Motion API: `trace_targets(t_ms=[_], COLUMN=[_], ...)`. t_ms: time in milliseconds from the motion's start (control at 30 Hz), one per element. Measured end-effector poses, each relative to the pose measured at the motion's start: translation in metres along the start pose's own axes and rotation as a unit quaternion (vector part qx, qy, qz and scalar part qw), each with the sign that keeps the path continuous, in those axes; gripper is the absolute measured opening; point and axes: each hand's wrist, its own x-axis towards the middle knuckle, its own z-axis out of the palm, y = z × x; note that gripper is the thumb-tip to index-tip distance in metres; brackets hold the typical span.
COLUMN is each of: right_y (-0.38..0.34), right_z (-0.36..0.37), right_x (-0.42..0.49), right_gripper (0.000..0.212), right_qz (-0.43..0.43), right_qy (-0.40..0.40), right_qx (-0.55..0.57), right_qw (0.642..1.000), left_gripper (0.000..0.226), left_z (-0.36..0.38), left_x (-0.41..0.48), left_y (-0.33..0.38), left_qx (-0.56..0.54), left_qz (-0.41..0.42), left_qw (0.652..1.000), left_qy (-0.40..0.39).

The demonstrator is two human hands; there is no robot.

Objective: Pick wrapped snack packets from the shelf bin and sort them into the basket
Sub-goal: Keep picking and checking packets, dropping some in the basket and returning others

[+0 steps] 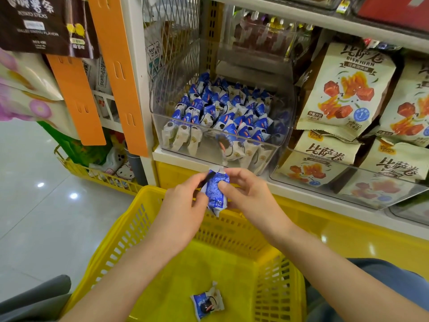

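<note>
- Yellow basket (111, 240): sits below both hands; one loose packet (207, 300) lies on its floor.
- Left hand (183, 205): pinches the blue snack packet (214, 194), held over the basket's far rim.
- Right hand (246, 194): pinches the same packet.
- Clear shelf bin (286, 135): full of matching packets.

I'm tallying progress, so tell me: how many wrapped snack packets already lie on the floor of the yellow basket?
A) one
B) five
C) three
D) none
A: only one blue-and-white packet lies on the floor of the yellow basket, while a second packet is pinched between the left hand and right hand above the far rim.
</note>
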Motion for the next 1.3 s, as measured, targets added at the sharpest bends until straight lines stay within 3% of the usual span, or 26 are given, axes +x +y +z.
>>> trace_targets(t_ms=[167, 233, 333, 400, 500, 700, 833, 1067, 1167, 1300], right_y=[0.005, 0.007, 0.004, 0.0, -0.006, -0.01, -0.02, -0.068, -0.078, -0.072], right_z=[0.005, 0.004, 0.002, 0.0, -0.005, -0.009, -0.009, -0.015, -0.011, -0.002], right_x=[-0.003, -0.003, -0.002, -0.001, 0.0, 0.005, 0.008, 0.066, 0.119, 0.165], right_gripper=[0.046, 0.063, 0.077, 0.061, 0.014, 0.012, 0.013, 0.018, 0.017, 0.024], right_qz=[-0.075, -0.088, -0.069, -0.059, -0.07, -0.056, -0.084, -0.196, -0.14, -0.037], right_qy=[0.021, 0.022, -0.008, -0.026, 0.0, 0.052, 0.05, 0.101, 0.085, -0.012], right_qx=[-0.167, -0.198, -0.209, -0.169, -0.094, -0.005, 0.008, -0.132, -0.278, -0.404], right_qw=[0.983, 0.976, 0.975, 0.983, 0.993, 0.997, 0.995, 0.966, 0.946, 0.914], left_gripper=[0.015, 0.013, 0.016, 0.02, 0.02, 0.021, 0.016, 0.014, 0.016, 0.017], left_z=[-0.003, -0.001, -0.001, -0.005, -0.009, -0.011, -0.018, -0.041, -0.051, -0.064], left_x=[-0.003, -0.003, 0.001, 0.004, 0.005, 0.002, 0.006, 0.015, 0.018, 0.021], left_y=[0.009, 0.011, 0.011, 0.013, 0.013, 0.015, 0.013, 0.008, 0.005, -0.001], left_qx=[-0.237, -0.228, -0.234, -0.255, -0.26, -0.272, -0.253, -0.314, -0.32, -0.315], left_qz=[-0.076, -0.064, -0.09, -0.115, -0.121, -0.131, -0.12, -0.115, -0.117, -0.118], left_qw=[0.966, 0.968, 0.967, 0.96, 0.958, 0.951, 0.96, 0.938, 0.934, 0.932], left_qy=[-0.071, -0.089, -0.036, -0.009, -0.012, -0.058, -0.008, 0.089, 0.106, 0.134])
